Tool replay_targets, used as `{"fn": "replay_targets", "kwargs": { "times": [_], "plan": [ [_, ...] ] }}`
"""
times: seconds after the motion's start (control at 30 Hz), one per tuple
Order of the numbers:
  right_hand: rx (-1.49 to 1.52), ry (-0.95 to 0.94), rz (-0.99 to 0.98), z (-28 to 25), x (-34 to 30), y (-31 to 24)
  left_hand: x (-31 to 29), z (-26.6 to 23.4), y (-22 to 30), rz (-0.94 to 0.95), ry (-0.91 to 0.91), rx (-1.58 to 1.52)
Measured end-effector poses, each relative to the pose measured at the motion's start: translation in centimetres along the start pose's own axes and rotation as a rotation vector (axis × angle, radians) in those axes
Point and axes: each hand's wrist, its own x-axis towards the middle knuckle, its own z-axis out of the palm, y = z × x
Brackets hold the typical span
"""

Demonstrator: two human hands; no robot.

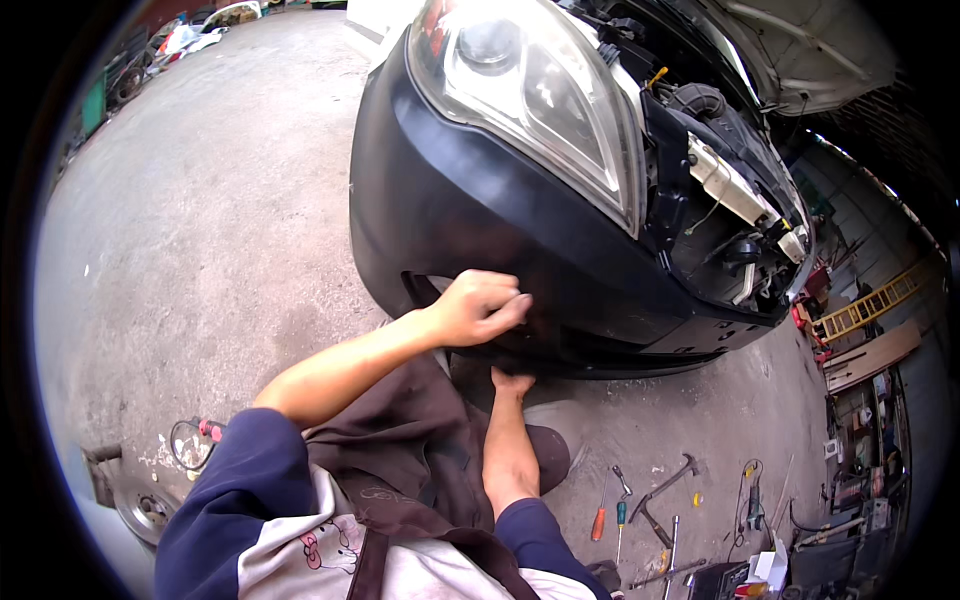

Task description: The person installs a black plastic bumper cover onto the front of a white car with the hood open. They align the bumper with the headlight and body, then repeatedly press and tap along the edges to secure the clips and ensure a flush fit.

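A dark, unpainted-looking front bumper [520, 230] fills the middle of the view, mounted on a car below a large clear headlight [540, 80]. My left hand [482, 306] is closed in a fist close against the bumper's lower face, beside a recessed opening [425, 287]. Its curled fingers conceal whatever may be inside them. Lower down, my right hand [512, 381] reaches beneath the bumper's bottom edge; only its wrist and back show, and the fingers are hidden there.
On the floor at right lie an orange-handled screwdriver [598, 524], a teal-handled screwdriver [621, 513], a hammer [664, 484] and a cross-shaped lug wrench [672, 555]. A yellow ladder [870, 305] is farther right. The raised hood [800, 50] hangs over the engine bay.
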Motion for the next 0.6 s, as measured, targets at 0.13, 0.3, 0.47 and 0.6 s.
{"fn": "replay_targets", "kwargs": {
  "times": [0.13,0.3,0.47,0.6],
  "plan": [
    [0.02,-0.166,-0.002,0.3,0.6,0.5,-17.5,-5.6,-4.4,-1.038,0.409,-0.021],
    [-0.088,-0.187,-0.058,0.5,-0.4,0.1,-29.6,-11.5,-6.2,-1.291,0.655,-0.301],
    [-0.184,0.66,-0.056,1.9,-2.0,-2.9,-33.5,-11.6,-14.3,-1.496,0.905,-0.926],
    [-0.61,0.706,-0.601,6.0,-8.5,-4.6,-29.8,-7.5,-19.4,-1.487,1.123,-1.141]
  ]
}}
